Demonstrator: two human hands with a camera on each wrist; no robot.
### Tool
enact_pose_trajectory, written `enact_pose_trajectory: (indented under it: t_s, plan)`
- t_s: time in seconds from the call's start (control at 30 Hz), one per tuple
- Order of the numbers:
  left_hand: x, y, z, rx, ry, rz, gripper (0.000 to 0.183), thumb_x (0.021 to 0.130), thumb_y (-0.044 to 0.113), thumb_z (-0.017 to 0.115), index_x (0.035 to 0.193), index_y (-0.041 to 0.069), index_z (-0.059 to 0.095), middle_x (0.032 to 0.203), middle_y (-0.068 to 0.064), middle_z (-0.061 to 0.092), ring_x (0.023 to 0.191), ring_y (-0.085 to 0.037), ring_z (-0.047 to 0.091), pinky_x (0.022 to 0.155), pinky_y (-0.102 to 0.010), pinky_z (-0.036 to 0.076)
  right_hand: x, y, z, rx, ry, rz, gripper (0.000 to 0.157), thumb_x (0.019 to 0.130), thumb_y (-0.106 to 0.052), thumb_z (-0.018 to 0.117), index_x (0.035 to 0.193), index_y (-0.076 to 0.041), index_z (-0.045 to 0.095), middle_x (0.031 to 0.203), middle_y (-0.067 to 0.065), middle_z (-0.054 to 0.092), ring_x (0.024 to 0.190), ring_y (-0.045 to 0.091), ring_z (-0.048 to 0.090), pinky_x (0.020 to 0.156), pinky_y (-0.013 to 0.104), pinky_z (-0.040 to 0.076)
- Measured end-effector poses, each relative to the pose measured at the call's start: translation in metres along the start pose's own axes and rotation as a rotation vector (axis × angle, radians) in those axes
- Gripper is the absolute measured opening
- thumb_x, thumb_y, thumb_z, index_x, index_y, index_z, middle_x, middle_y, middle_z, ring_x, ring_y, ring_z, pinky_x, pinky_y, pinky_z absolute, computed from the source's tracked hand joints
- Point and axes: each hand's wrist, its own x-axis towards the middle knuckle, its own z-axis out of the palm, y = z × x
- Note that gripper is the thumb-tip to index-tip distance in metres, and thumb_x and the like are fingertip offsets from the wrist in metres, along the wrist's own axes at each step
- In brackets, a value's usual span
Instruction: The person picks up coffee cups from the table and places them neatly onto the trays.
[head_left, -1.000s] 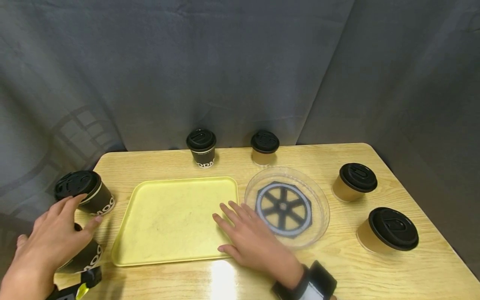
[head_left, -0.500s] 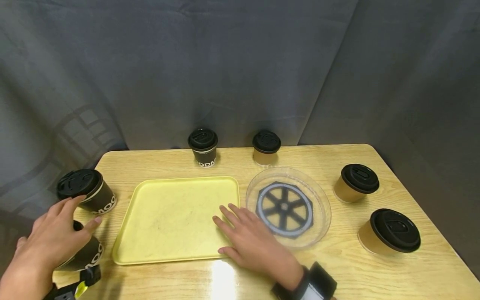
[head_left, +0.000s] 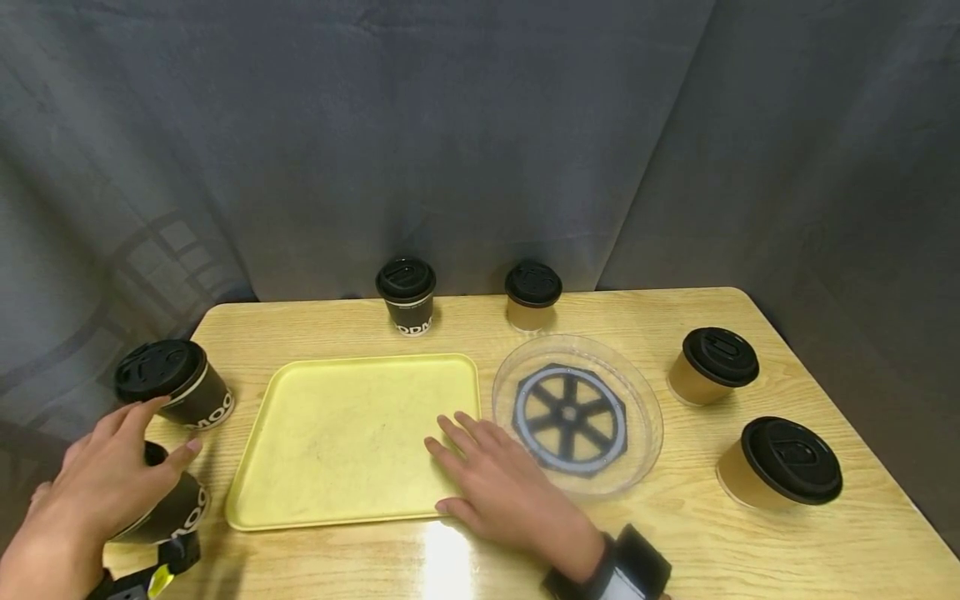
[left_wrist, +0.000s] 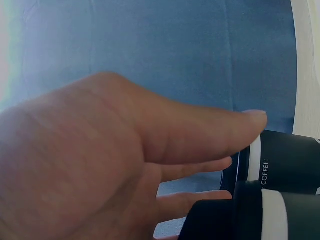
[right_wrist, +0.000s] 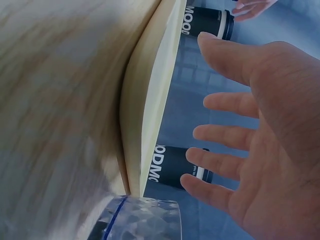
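Black cups (head_left: 191,383) nr LH (head_left: 108,479), tray (head_left: 345,442) nr RH (head_left: 502,483).

A black paper cup (head_left: 201,400) with a black plastic lid (head_left: 160,367) and white lettering stood upright left of a flat yellow rectangular tray (head_left: 352,442) with rounded corners; a second lidded black paper cup (head_left: 178,510), partly hidden, stood nearer.

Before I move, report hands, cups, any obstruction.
Left hand empty, partly blocking view of nearer left black cup; contact unclear. Right hand empty, near yellow tray.
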Motion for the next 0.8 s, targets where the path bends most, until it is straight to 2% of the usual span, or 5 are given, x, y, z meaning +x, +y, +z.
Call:
enact_pose_trajectory:
  t_s: [0.17,0.4,0.57,0.8]
  plan:
    - [0.001,-0.003,0.000,0.001,-0.018,-0.007,0.097,0.091,0.071,0.039,0.154,0.005,0.007,0.150,-0.039,0.004,0.125,-0.067,0.013,0.080,-0.086,0.022,0.000,-0.001,0.002,0.000,-0.007,-0.002,0.068,0.094,-0.056,0.051,0.149,-0.018,0.039,0.157,0.012,0.034,0.143,0.033,0.037,0.114,0.048,0.038]
    - [0.002,-0.007,0.000,-0.002,-0.083,-0.023,0.099,0.092,0.070,0.041,0.153,0.001,0.007,0.146,-0.042,0.004,0.123,-0.069,0.013,0.078,-0.086,0.027,0.000,-0.002,0.003,0.017,-0.051,0.011,0.066,0.095,-0.054,0.049,0.149,-0.018,0.039,0.158,0.011,0.032,0.144,0.032,0.036,0.116,0.046,0.036]
    - [0.003,-0.011,0.001,-0.013,-0.087,-0.045,0.100,0.090,0.073,0.041,0.153,0.002,0.009,0.147,-0.041,0.004,0.124,-0.068,0.013,0.077,-0.085,0.028,0.000,-0.003,0.004,0.010,-0.075,0.010,0.065,0.095,-0.053,0.049,0.149,-0.017,0.039,0.157,0.011,0.033,0.144,0.031,0.037,0.116,0.045,0.035]
    - [0.001,-0.014,0.001,0.018,-0.033,0.041,0.084,0.095,0.059,0.044,0.145,-0.004,0.022,0.140,-0.043,0.015,0.115,-0.069,0.023,0.079,-0.082,0.033,-0.001,-0.003,0.007,-0.002,-0.079,0.004,0.065,0.095,-0.053,0.048,0.148,-0.016,0.041,0.157,0.012,0.034,0.142,0.032,0.039,0.116,0.045,0.036]
